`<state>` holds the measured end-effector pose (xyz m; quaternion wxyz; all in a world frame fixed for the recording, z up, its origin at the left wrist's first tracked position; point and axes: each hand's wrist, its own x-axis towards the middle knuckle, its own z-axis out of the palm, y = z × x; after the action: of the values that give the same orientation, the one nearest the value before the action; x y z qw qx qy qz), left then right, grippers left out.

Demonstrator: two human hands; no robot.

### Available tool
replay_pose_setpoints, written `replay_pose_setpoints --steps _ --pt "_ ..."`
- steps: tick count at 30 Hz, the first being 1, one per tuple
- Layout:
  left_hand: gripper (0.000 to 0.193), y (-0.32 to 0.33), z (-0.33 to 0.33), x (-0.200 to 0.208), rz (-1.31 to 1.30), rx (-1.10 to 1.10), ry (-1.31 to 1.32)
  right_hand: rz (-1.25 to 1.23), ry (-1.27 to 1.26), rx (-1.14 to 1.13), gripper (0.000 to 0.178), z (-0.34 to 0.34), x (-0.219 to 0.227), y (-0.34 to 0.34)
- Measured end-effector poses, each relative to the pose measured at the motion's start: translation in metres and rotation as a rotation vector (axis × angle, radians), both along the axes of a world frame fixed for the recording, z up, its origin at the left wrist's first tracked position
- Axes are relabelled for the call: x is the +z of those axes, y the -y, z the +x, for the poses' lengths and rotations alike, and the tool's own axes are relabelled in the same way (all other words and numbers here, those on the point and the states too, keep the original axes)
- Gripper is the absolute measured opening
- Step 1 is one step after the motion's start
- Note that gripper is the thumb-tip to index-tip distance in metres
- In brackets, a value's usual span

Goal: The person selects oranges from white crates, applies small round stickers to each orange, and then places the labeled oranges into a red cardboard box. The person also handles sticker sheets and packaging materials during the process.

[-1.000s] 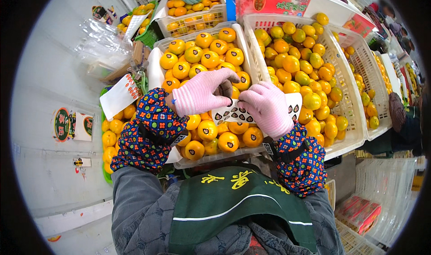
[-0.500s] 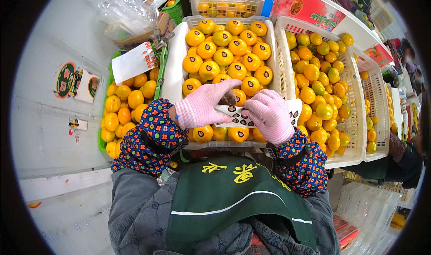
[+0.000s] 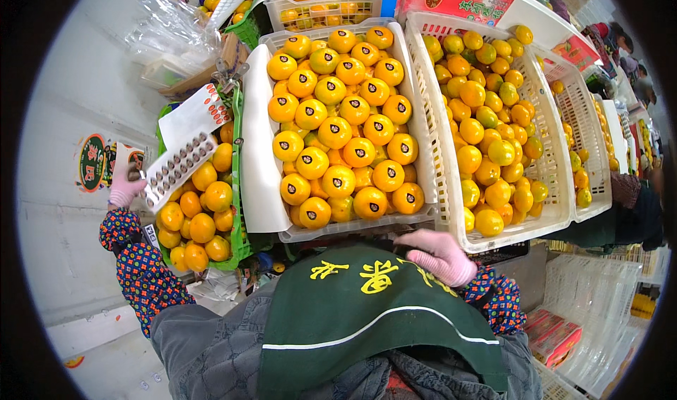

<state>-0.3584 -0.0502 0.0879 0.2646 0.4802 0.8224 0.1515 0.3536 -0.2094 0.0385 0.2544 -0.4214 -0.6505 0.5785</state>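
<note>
And the left hand (image 3: 127, 186) is clamped on the near end of the sticker sheet (image 3: 180, 171), which stretches rightward from it above the green crate's (image 3: 238, 178) orange fruit (image 3: 204, 228)! Right hand (image 3: 441, 257), well apart, by the apron (image 3: 352, 308): finger spread, can't tell.

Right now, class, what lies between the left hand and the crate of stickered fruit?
In the head view: the sticker sheet at the left hand, the green crate holding orange fruit, then the white liner beside the stickered fruit.
</note>
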Motion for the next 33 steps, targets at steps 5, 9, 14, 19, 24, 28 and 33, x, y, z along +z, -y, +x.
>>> replay_pose_setpoints --steps 5,9,14,19,24,28,33 --pt "0.084 -0.017 0.088 0.016 0.258 -0.197 -0.925 -0.205 0.369 -0.479 0.051 -0.005 -0.083 0.043" --pt "0.058 -0.077 0.262 0.022 0.825 -0.893 -0.204 -0.596 -0.578 -0.869 0.049 -0.011 -0.111 0.049" --pt "0.041 -0.186 0.462 -0.018 0.727 -1.227 -0.137 -0.753 -0.829 -0.807 0.04 -0.028 -0.132 0.026" --pt "0.036 -0.267 0.57 -0.048 0.615 -1.139 -0.386 -0.59 -0.914 -0.888 0.043 -0.04 -0.156 0.018" --pt "0.056 -0.312 0.615 -0.068 0.385 -0.934 -0.458 -0.486 -0.268 -0.963 0.039 -0.041 -0.165 0.019" --pt "0.054 -0.33 0.617 -0.063 0.39 -1.036 -0.634 -0.428 -0.531 -0.89 0.035 -0.047 -0.16 0.02" --pt "0.052 -0.338 0.634 -0.065 0.335 -1.13 -0.651 -0.483 -0.332 -0.823 0.033 -0.048 -0.144 0.022"
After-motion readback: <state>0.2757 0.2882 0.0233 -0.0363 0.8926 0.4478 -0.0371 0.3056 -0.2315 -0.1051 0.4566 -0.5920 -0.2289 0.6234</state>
